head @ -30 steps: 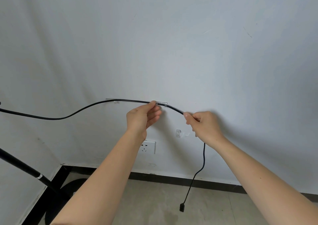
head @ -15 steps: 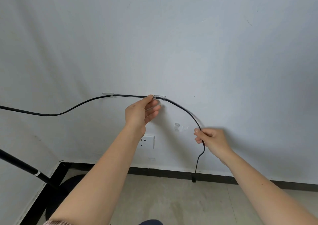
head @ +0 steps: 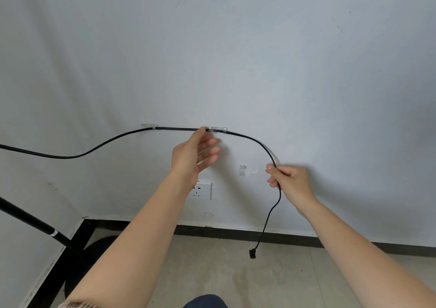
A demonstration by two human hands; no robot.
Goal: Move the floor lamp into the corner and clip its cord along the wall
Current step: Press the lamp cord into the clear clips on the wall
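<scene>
While the black cord (head: 177, 129) is pinched between thumb and forefinger of the left hand (head: 194, 154) just left of a clear clip (head: 219, 129) on the wall (head: 236, 48), its slack is held lower down by the right hand (head: 289, 181). The left hand's other fingers are spread loosely below the pinch — only the fingertips meet on the cord. The right hand is closed around the cord, fingers curled, thumb on top.

From the left edge of the view the cord is carried in a shallow sag, then up to a second clear clip (head: 149, 126), along the wall in a straight run to the first clip, and through it. Past that clip it is bent down in an arc into the right hand. Below the right hand it hangs free, and its plug (head: 252, 254) dangles in front of the dark baseboard (head: 236, 232), above the floor (head: 212, 272).

A third clear clip (head: 242, 169) is stuck lower on the wall, between the two hands, with no cord in it. A white wall socket (head: 203, 191) is partly hidden behind the left wrist. At the lower left the lamp's black pole (head: 28, 220) is seen slanting toward the corner — its round base (head: 103, 246) is partly visible on the floor there.
</scene>
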